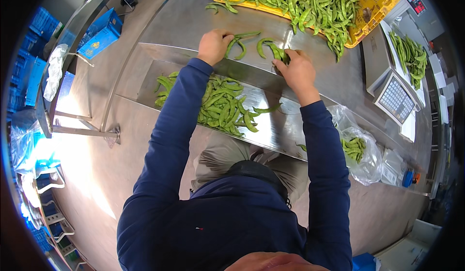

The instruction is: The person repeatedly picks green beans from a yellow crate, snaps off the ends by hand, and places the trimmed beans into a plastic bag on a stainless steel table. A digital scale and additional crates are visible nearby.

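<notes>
My left hand (215, 46) pinches the end of a few green bean pods (239, 45) above the steel table (170, 27). To the right, my right hand (296, 67) has its thumb and fingers closed around more pods (278, 52); a curved pod (262, 47) lies just left of them. Below both hands, a steel trough (287, 131) along the table's near side holds a heap of pods (223, 107), partly hidden by my left forearm. Beyond the hands stands a tilted yellow plastic crate (379, 20), with pods spilling over its near edge onto the table.
A scale with a keypad (396, 98) stands at right, with pods (410, 58) on it. A clear plastic bag (367, 165) with pods lies near my right forearm. Blue crates (101, 34) and a steel-framed table (76, 129) are at left.
</notes>
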Motion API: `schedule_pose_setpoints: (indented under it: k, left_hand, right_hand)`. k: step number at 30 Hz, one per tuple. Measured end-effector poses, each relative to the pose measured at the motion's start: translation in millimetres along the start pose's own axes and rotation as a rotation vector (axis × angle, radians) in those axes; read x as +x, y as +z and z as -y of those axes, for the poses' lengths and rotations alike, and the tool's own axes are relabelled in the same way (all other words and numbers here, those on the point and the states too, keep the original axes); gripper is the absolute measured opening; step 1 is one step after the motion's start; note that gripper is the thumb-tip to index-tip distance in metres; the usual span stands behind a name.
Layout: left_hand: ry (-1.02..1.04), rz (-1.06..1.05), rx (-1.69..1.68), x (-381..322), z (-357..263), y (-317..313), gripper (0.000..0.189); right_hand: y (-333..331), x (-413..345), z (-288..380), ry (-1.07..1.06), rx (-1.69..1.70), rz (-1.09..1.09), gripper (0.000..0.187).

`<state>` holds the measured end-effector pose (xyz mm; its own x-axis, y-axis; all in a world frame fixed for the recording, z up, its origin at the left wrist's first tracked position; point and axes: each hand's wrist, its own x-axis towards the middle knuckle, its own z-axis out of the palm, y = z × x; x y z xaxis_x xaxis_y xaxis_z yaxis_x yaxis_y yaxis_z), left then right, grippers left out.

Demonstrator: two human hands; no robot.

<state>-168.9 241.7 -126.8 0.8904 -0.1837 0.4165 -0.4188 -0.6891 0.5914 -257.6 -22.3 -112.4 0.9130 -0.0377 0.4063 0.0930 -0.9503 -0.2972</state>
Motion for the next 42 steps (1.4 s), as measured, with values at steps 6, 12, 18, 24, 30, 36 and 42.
schedule_pose_setpoints:
  k: [6, 12, 18, 24, 30, 36, 42]
  left_hand:
    - [-0.162, -0.005, -0.179, 7.2, 12.4, 4.5, 0.025]
    - [-0.217, 0.053, -0.273, 9.8, 18.3, 4.1, 0.023]
    - [-0.316, 0.132, -0.542, 9.2, 10.8, -0.3, 0.022]
    - [-0.515, 0.322, -0.763, -5.3, 10.8, -47.1, 0.022]
    - [-0.227, 0.084, -0.760, -49.3, -25.5, -61.6, 0.019]
    - [0.432, -0.115, -0.163, -93.6, -91.4, -32.9, 0.022]
    - [0.480, -0.081, -0.172, -96.8, -109.4, -15.4, 0.018]
  right_hand:
    - [8.2, 2.7, 3.6, -0.023, 0.013, -0.007, 0.034]
    - [11.0, 5.8, 11.6, -0.041, 0.016, -0.015, 0.031]
    - [32.4, 13.8, 44.5, -0.271, 0.093, -0.046, 0.024]
    - [33.0, -27.0, 116.9, -0.521, 0.325, 0.075, 0.032]
    - [11.5, -49.2, 105.0, -0.041, 1.113, 0.407, 0.033]
    - [-16.6, -33.3, 61.8, 0.454, 1.776, 0.427, 0.032]
    - [-22.7, -38.3, 34.5, 0.472, 1.828, 0.431, 0.031]
